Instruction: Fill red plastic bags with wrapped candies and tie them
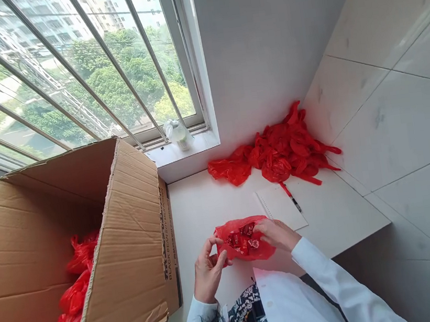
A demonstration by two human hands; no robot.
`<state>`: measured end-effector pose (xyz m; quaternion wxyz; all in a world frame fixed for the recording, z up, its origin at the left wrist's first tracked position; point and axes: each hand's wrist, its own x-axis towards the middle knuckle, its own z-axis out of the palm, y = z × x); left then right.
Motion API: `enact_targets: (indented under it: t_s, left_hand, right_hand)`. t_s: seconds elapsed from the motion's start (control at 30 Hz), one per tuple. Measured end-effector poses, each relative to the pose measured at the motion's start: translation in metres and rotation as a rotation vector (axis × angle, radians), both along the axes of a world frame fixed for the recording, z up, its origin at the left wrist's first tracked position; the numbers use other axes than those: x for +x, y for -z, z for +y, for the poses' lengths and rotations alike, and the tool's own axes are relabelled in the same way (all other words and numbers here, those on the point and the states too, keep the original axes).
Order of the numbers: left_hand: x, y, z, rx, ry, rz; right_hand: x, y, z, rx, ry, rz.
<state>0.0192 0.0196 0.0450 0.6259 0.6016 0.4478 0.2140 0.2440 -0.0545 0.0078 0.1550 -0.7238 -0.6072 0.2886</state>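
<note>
A red plastic bag (266, 252) lies on the white tabletop in front of me, its mouth spread upward. Several small dark-red wrapped packets (243, 240) with white print show inside it. My left hand (209, 270) pinches the left edge of the bag between thumb and fingers. From the right, my right hand (278, 233) reaches into the mouth with its fingers bent down among the packets. Those fingertips are partly hidden, so I cannot tell what is between them.
A tall cardboard box (130, 235) at the left holds filled red bags (74, 298). A pile of red bags (285, 149) lies against the wall. A notebook (280, 205) and a pen (292, 198) lie beyond my right hand. A small bag-wrapped container (180, 135) stands on the windowsill.
</note>
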Motion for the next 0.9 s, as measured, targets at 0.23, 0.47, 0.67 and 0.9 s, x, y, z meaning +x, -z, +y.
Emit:
enact_targets:
  t_s: [0.23,0.47,0.67,0.9]
  left_hand:
    - [-0.021,0.004,-0.011,0.453,-0.19,0.342]
    - [-0.027,0.001,-0.005,0.414,-0.027,0.333]
    - [-0.001,-0.027,0.023,0.379,-0.114,0.127]
    - [-0.008,-0.009,0.022,0.598,-0.015,0.153]
  right_hand:
    - [0.006,-0.013,-0.044,-0.02,0.338,-0.281]
    - [0.006,0.004,-0.043,-0.05,0.456,0.04]
    - [-0.001,-0.037,0.01,0.346,0.602,0.719]
    - [-0.026,-0.059,0.017,0.369,0.387,0.547]
